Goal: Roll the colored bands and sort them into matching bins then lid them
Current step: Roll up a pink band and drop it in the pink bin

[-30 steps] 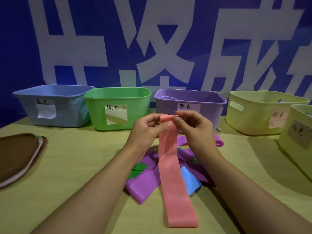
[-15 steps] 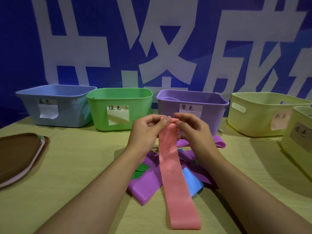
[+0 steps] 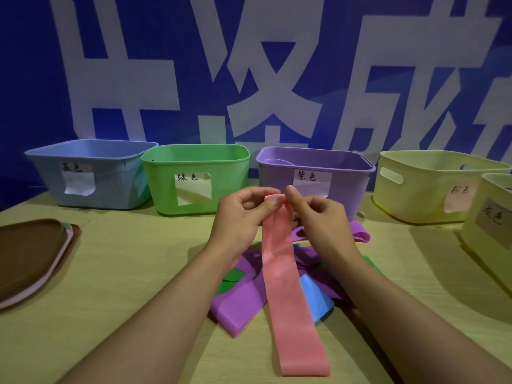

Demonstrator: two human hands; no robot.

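Observation:
A long pink band (image 3: 288, 286) hangs from my two hands down onto the table. My left hand (image 3: 243, 214) and my right hand (image 3: 318, 220) pinch its top end, which is curled over into a small roll between my fingertips. Under it lies a pile of loose bands: purple (image 3: 238, 303), blue (image 3: 315, 297) and green (image 3: 230, 281). Another purple band (image 3: 358, 231) lies behind my right hand. Along the back stand a blue bin (image 3: 91, 176), a green bin (image 3: 194, 178), a purple bin (image 3: 315, 176) and a pale yellow bin (image 3: 432, 187), each with a paper label.
A second pale yellow bin (image 3: 493, 225) stands at the right edge, nearer to me. A stack of lids (image 3: 30, 256), brown on top, lies at the left edge of the wooden table (image 3: 124, 273). A blue wall with large white characters rises behind the bins.
My fingers have turned the pink band's top end over into a tighter curl, and its lower end has slid slightly toward the bins.

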